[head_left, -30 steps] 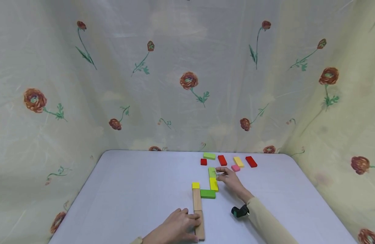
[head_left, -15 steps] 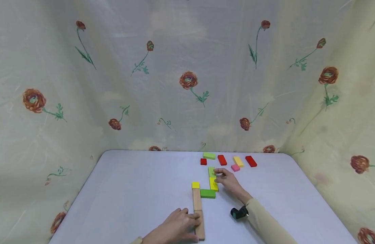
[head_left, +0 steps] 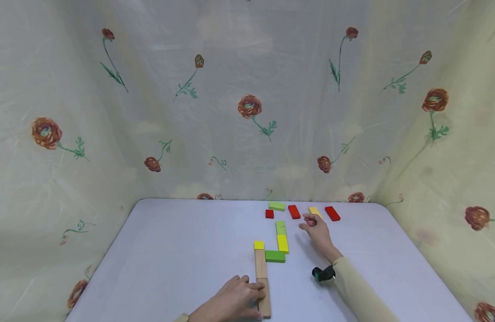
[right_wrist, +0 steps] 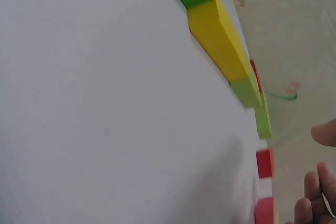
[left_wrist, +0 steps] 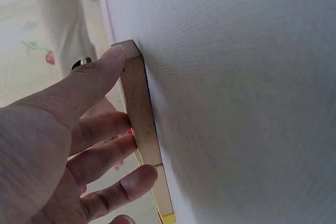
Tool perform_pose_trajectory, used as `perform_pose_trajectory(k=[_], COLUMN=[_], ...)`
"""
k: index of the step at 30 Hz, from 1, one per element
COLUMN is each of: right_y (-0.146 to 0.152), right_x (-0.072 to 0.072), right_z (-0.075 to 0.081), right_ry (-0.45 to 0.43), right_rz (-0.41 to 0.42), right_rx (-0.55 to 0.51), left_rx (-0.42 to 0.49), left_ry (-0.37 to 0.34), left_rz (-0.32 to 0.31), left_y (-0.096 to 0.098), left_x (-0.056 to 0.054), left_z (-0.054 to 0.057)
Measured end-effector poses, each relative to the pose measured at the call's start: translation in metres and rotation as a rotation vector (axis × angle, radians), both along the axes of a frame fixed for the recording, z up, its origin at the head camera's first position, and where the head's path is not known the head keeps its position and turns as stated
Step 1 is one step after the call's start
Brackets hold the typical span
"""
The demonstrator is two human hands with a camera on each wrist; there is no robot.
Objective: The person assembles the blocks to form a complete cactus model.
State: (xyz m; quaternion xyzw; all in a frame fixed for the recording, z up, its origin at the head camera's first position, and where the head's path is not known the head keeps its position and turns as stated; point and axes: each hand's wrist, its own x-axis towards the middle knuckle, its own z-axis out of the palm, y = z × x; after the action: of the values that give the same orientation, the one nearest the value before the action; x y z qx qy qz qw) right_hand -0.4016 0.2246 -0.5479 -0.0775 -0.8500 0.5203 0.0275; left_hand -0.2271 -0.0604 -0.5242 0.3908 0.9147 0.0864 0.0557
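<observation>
My left hand (head_left: 237, 297) rests on the nearer plain wooden block (left_wrist: 139, 108), its thumb at the near end and fingertips along it. A second wooden block (head_left: 261, 264) continues the line, capped by a small yellow block (head_left: 259, 245). From there a green block (head_left: 275, 256) extends right, and a yellow block (head_left: 283, 244) and light green block (head_left: 281, 227) run away from me. My right hand (head_left: 319, 232) is over the small pink block (head_left: 310, 222), partly hidden by the fingers. In the right wrist view its thumb (right_wrist: 325, 134) stands apart from the fingers.
Along the table's (head_left: 183, 250) back lie a light green block (head_left: 277, 206), a small red cube (head_left: 269, 214), two red blocks, one left (head_left: 294, 212) and one right (head_left: 332, 213), and a pale yellow block (head_left: 315, 212). A flowered curtain (head_left: 191, 134) hangs behind.
My right hand has left the light green and yellow blocks and moved right to the pink block. The left hand stays on the wooden block.
</observation>
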Motion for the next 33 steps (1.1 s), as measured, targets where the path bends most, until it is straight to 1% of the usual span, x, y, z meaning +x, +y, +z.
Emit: perform_pose_trajectory(k=[5,9,13,15,18,21,24,26,31,33], right_y=[0.017,0.029,0.043,0.053,0.067,0.08,0.094,0.102,0.118,0.121], right_x=[-0.01,-0.016,-0.024,-0.028,-0.033,-0.037,-0.04,-0.042,-0.048,-0.048], right_z=[-0.001,-0.003,-0.004,-0.004,-0.005,-0.007,-0.009,-0.01,-0.01,-0.009], right_ry=[0.026,0.047,0.059,0.043,-0.011,-0.044,-0.057,-0.055,-0.033,-0.044], right_rz=[-0.072,-0.114,-0.176,-0.21,-0.254,-0.267,-0.223,-0.163,0.018,0.069], right_rx=[-0.004,0.019,0.047,0.059,0.058,0.074,0.094,0.103,0.142,0.172], left_rx=[0.015,0.013,0.013,0.015,0.021,0.03,0.032,0.029,0.008,0.01], left_ry=[-0.004,-0.012,-0.018,-0.015,-0.012,-0.017,-0.028,-0.036,-0.038,-0.041], left_rz=[0.0,0.006,0.004,0.002,-0.001,-0.001,0.0,0.002,0.002,0.0], left_y=[-0.001,-0.002,-0.002,-0.003,-0.003,-0.003,-0.003,-0.003,-0.003,-0.003], left_x=[-0.001,-0.002,-0.002,-0.002,-0.002,-0.001,-0.001,0.0,-0.001,-0.001], left_z=[0.0,0.0,0.0,0.0,0.0,0.0,0.0,0.0,0.0,0.0])
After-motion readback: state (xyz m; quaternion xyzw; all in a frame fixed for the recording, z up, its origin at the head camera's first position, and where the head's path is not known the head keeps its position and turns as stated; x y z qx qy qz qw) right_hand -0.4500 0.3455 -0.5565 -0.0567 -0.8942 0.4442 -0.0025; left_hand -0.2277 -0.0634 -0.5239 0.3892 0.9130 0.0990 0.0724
